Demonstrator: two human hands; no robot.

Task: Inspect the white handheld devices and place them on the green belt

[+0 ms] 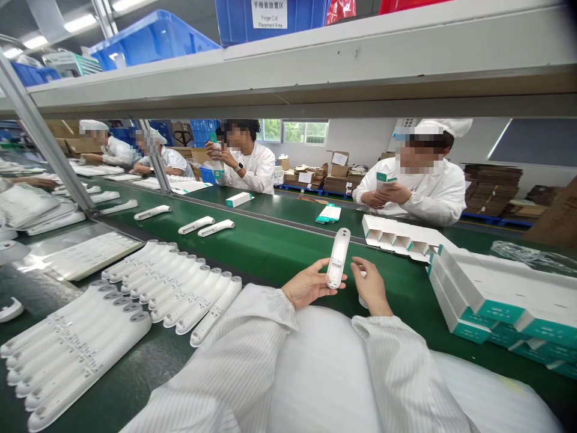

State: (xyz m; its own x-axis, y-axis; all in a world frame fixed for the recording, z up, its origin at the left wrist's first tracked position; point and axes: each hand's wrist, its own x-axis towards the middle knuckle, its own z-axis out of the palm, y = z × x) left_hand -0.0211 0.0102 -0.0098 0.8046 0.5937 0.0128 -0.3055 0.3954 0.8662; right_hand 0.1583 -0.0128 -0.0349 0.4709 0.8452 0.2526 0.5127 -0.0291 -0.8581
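My left hand [309,284] is closed around the lower end of a slim white plastic handheld device [339,255], held upright. Its open recess, which looks like a battery compartment, faces me, and a grey end with small holes is at the top. Just right of it, my right hand [372,285] has curled fingers. A bit of something white shows under that palm, mostly hidden, so I cannot make out what it is. Left of my arms lie rows of similar white devices [198,288], with more [76,349] nearer the front left.
Single white devices [216,227] lie along the green belt [270,252]. White-and-teal cartons [487,288] are stacked at right, beside an open divided carton [396,237]. Co-workers [419,180] sit across the belt. A shelf [288,72] with blue bins [270,21] spans overhead.
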